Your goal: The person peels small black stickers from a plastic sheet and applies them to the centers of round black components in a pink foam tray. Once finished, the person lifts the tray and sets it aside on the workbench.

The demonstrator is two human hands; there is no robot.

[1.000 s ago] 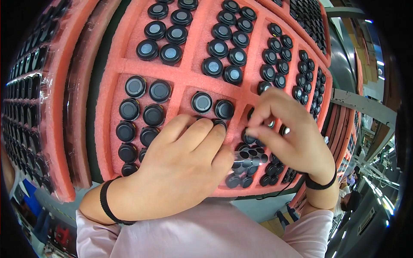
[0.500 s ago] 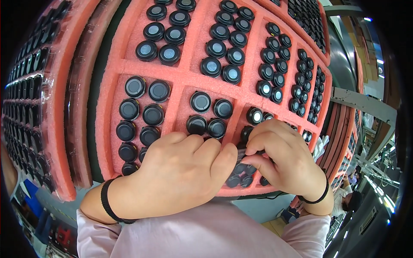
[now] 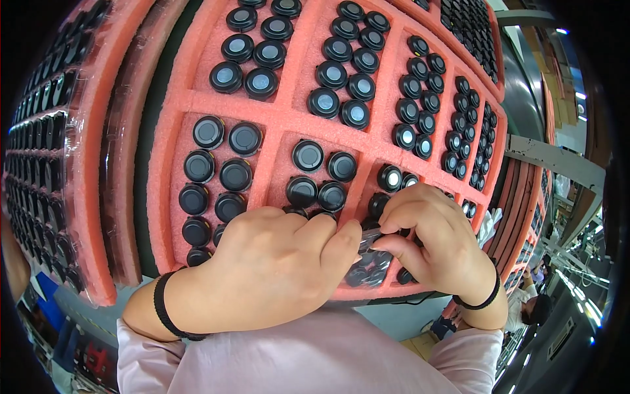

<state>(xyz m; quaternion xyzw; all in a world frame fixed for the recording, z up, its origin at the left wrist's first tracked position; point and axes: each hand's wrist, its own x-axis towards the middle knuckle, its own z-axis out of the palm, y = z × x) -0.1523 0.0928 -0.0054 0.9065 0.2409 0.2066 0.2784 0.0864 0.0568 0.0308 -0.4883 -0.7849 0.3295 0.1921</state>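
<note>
Two hands meet over the tray's [image 3: 262,105] near side as I watch from afar. My left hand [image 3: 279,269] lies curled at the clear sheet's [image 3: 374,266] left; its fingertips are hidden, so I cannot tell its grip. It has drawn nearer over the last second, baring two dark discs [image 3: 316,194] in the near pocket. My right hand [image 3: 436,240] has come nearer too, down to the sheet's far edge. Its thumb and forefinger are almost closed there, though I cannot tell whether they pinch it. With both hands at the sheet, I judge the work sits there now, not at the discs. Beyond, the far discs [image 3: 324,103] stand in paired columns; a grey frame [image 3: 558,161] shows at far right.
</note>
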